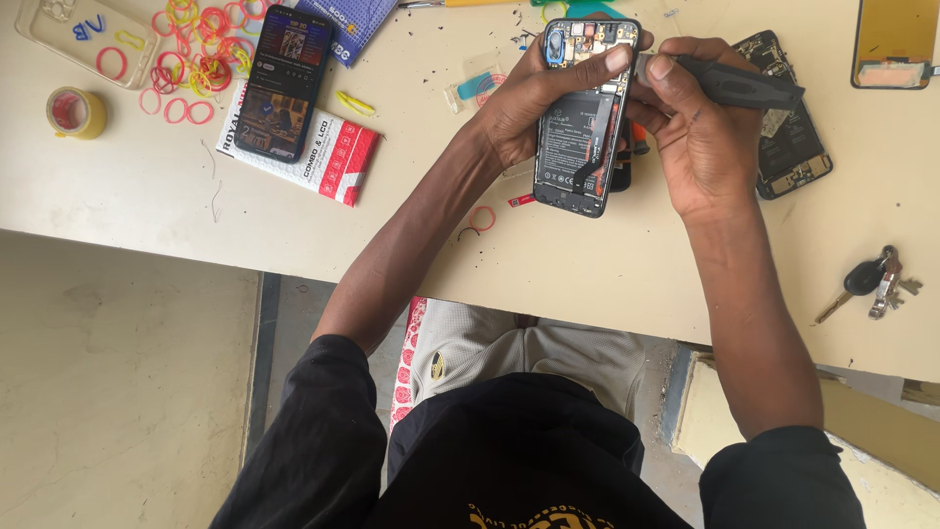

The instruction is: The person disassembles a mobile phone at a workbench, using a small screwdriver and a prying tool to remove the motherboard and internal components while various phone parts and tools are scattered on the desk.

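cream worktable (pixel 147 186) filled the top under flat daylight; pale concrete floor (pixel 108 392) sat below-left of the grip.

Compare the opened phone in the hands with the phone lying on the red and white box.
The opened phone has its back off, showing battery and boards; the phone on the box is closed, its screen lit. The opened phone is gripped by the left hand while the right hand holds a black tool; the other lies untouched. Both are dark slabs.

The screwdriver (pixel 739 86) tip is hidden behind the right hand's (pixel 700 137) fingers (pixel 662 67). At the desk's (pixel 147 186) far edge, a yellow-backed screen panel (pixel 896 44) and clear case (pixel 73 34) are cut off.
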